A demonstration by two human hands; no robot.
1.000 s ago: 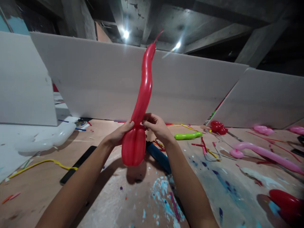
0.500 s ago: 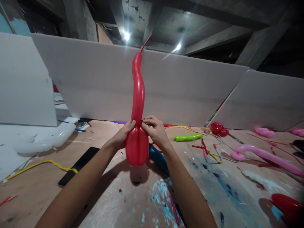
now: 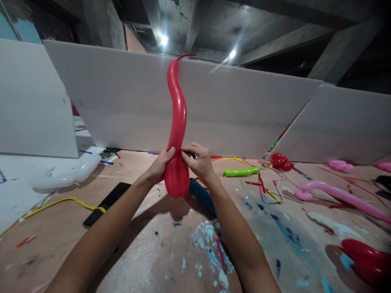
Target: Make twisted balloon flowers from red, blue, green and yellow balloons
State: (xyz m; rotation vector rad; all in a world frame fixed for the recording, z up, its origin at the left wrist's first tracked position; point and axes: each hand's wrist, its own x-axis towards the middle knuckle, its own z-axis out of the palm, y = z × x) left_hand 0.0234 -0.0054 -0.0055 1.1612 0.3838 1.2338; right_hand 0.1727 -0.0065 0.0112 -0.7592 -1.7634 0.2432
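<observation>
A long red balloon [image 3: 179,110] stands upright between my hands, folded into a fat bulb at its lower end. Its thin uninflated tip bends off to the right at the top. My left hand [image 3: 161,162] is wrapped round the balloon at the narrow neck above the bulb, thumb in front. From the other side my right hand [image 3: 198,160] pinches at that same neck, fingertips together; what exactly lies between them is too small to make out. Behind my right forearm lies a dark blue pump-like tube [image 3: 202,197], partly hidden.
A black phone [image 3: 106,203] with a yellow uninflated balloon [image 3: 73,199] across it lies left. White balloons [image 3: 65,175] rest farther left. A green balloon [image 3: 242,172], a pink balloon [image 3: 348,199] and red balloons [image 3: 363,258] lie right. White boards [image 3: 232,114] stand behind.
The red balloon's bulb has tilted and risen a little, with its thin tip now bending sideways. Both hands stay at the neck, and the view has shifted slightly.
</observation>
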